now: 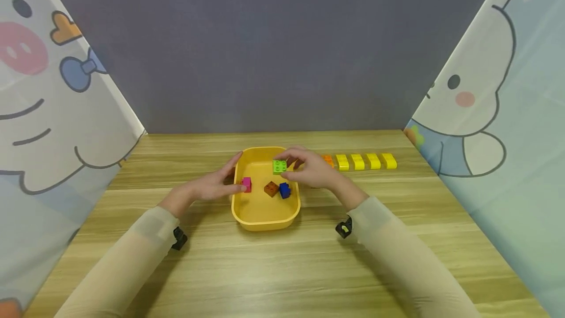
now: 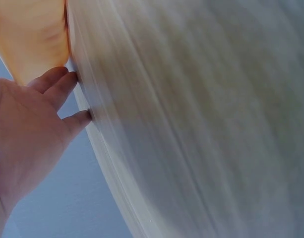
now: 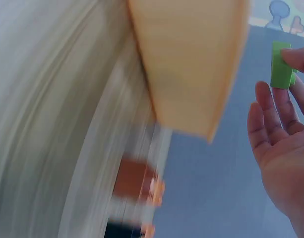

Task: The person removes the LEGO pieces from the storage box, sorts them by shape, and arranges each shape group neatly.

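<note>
A yellow bin (image 1: 266, 222) stands on the table. Over its right side my right hand (image 1: 311, 168) pinches a green toy brick (image 1: 279, 167), studs visible, between thumb and fingers. The same green brick (image 3: 280, 65) shows in the right wrist view. My left hand (image 1: 212, 185) rests at the bin's left wall, its thumb reaching over the rim and the other fingers fairly straight along the outside. In the bin lie a pink brick (image 1: 247, 184), partly hidden by that thumb, a brown brick (image 1: 271, 189) and a blue brick (image 1: 284, 190).
To the right of the bin, several yellow bricks (image 1: 358, 162) stand in a row on the wood-grained table (image 1: 273, 269). An orange brick (image 1: 328, 160) at the row's left end is partly hidden by my right hand. A grey wall (image 1: 273, 53) rises behind the table.
</note>
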`<state>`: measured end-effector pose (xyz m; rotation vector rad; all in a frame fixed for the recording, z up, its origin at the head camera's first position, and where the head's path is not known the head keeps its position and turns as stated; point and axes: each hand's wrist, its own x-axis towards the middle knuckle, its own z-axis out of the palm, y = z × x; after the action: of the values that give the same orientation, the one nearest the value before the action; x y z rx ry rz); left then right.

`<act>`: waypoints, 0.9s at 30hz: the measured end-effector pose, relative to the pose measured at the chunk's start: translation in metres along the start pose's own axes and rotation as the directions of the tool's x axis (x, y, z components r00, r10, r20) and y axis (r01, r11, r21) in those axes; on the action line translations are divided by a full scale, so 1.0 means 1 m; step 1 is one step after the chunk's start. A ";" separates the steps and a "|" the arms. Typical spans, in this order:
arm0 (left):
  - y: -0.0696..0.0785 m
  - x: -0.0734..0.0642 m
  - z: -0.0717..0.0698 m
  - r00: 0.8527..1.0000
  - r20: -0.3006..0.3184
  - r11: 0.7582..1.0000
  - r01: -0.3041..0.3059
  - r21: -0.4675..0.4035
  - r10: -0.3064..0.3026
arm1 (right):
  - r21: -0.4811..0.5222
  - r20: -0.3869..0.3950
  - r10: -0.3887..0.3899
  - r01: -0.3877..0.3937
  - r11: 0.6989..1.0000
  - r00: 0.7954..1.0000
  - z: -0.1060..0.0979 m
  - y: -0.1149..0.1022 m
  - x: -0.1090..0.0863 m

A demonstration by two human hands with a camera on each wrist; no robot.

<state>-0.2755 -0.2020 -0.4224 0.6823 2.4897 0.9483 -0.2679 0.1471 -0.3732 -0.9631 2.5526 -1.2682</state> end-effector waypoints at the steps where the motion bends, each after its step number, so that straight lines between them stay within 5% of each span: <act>1: 0.000 0.000 0.000 1.000 -0.001 1.000 0.003 0.003 -0.003 | 0.003 -0.011 0.008 -0.008 1.000 1.000 -0.006 0.003 -0.006; 14: 0.000 -0.001 0.000 1.000 -0.003 1.000 0.004 0.023 -0.004 | -0.025 -0.090 0.129 -0.132 0.991 0.987 -0.056 0.055 -0.080; 27: -0.001 0.001 0.000 1.000 0.003 1.000 0.005 0.002 -0.005 | -0.076 -0.103 0.221 -0.229 0.970 0.970 -0.084 0.098 -0.112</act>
<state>-0.2764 -0.2025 -0.4227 0.6772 2.4888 0.9421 -0.2592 0.3134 -0.4111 -0.6168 2.7155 -1.1721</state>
